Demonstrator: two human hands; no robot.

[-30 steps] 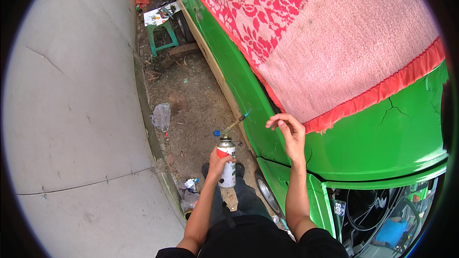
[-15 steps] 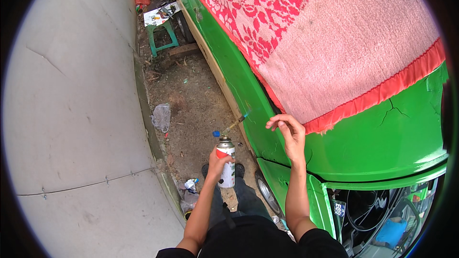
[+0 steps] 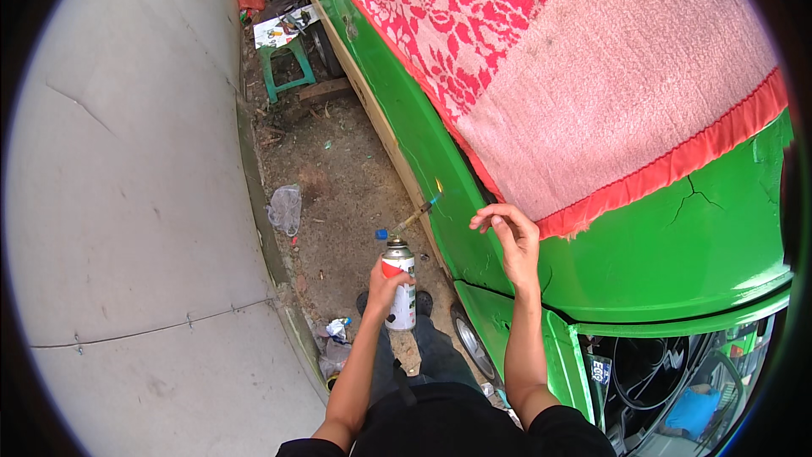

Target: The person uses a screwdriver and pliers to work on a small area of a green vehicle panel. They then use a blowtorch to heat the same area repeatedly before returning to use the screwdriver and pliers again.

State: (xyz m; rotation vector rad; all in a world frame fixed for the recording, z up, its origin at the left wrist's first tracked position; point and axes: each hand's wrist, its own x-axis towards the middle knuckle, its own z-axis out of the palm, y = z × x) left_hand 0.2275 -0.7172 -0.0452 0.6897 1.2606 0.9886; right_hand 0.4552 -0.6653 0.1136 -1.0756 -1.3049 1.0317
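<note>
My left hand (image 3: 387, 285) is wrapped round the white and red can of a gas torch (image 3: 402, 309), held upright over the ground. A blue knob (image 3: 381, 234) sits near the top of the can. From there the burner tube (image 3: 413, 219) slants up to the right. A small blue flame with a yellow-orange tip (image 3: 439, 187) burns at its end, close to the green side panel (image 3: 397, 123) of a vehicle. My right hand (image 3: 513, 233) hovers or rests by the corner of a pink and red blanket (image 3: 592, 118), fingers loosely bent and apart, holding nothing.
A grey wall (image 3: 144, 161) runs along my left, with a narrow strip of dirt between it and the vehicle. A green plastic stool (image 3: 289, 76) stands ahead with things on it. A clear plastic bag (image 3: 286, 209) lies by the wall. Cracks mark the green bodywork (image 3: 668, 262).
The flame has grown and now shows a yellow-orange tip rising toward the panel. The torch has shifted very slightly; my right hand stays in place.
</note>
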